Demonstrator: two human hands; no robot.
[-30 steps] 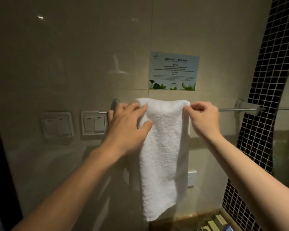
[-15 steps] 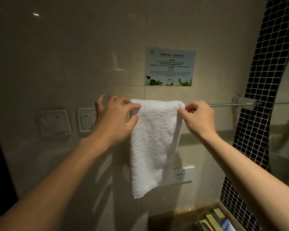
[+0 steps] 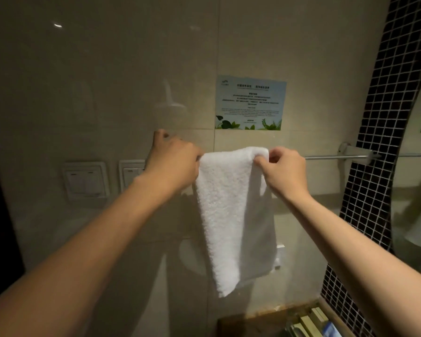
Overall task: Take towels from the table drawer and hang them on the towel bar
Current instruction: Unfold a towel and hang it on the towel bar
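White fluffy terry towel draped over thin chrome towel bar on beige tiled wall, hanging near bar's left end, lower edge slanted. My left hand closed at towel's top left corner, fingers hidden behind, can't tell if gripping towel or bar. My right hand pinching top right corner between thumb and fingers. Blue-green printed notice just above; white wall switches left of bar

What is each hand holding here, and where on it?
Both hold the white towel draped over the bar: left hand at its top left edge, right hand pinching its top right corner.
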